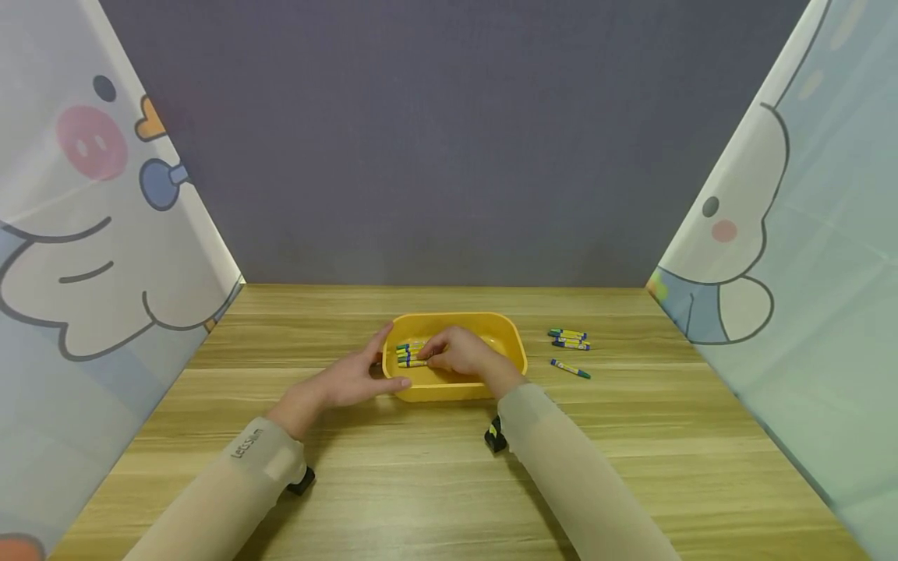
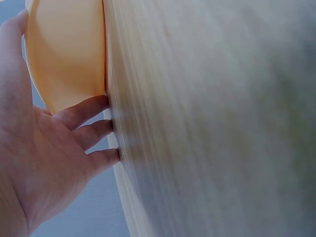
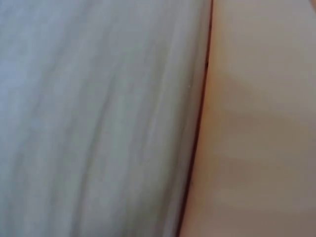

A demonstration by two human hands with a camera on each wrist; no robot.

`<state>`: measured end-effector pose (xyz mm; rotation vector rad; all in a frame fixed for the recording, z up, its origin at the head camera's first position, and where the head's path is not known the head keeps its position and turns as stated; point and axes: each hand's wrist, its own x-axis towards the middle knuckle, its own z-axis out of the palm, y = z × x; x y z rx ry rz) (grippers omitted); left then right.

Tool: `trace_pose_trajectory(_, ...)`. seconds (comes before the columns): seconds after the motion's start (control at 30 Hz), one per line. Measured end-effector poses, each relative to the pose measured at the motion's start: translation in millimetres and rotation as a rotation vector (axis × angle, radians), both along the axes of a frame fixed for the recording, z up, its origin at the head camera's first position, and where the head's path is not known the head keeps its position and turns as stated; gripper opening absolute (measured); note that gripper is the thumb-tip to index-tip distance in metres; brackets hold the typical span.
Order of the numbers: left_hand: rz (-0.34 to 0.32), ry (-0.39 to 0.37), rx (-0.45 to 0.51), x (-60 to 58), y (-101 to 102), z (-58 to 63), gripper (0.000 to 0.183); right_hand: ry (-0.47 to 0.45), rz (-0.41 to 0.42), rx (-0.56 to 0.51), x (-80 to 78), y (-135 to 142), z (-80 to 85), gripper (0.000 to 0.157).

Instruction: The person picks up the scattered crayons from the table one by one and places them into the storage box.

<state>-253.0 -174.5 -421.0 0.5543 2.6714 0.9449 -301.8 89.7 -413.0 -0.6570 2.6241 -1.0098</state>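
A yellow plastic tray [image 1: 456, 393] stands on the table. My left hand [image 1: 348, 379] holds its left end, the thumb over the front rim and the other fingers along the left side; the left wrist view shows this hand [image 2: 54, 153] against the tray's outer wall [image 2: 69, 54]. Inside the tray, my right hand [image 1: 459, 351] reaches down with bent fingers and pinches the right end of a yellow-wrapped crayon [image 1: 414, 364]. Beside it several similar crayons [image 1: 409, 347] lie in a row at the tray's left. The right wrist view shows only the tray wall [image 3: 261, 123] and the table, no fingers.
Right of the tray, several crayons [image 1: 570, 339] lie together, with a single green-ended crayon [image 1: 570, 368] in front of them. The wooden table [image 1: 393, 483] meets a dark grey panel [image 1: 449, 156] at the back. Printed cloth hangs on both sides.
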Motion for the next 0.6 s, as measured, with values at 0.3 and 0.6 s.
trace_pose_trajectory(0.3,0.004,-0.005,0.005,-0.3,0.5,-2.0,0.124,-0.009,0.026,-0.022,3.5,15.6,15.0,0.023)
trace_pose_trajectory(0.6,0.007,-0.006,-0.002,-2.0,0.2,-2.5,0.124,0.098,0.048,0.001,12.5,71.0,43.9,0.024)
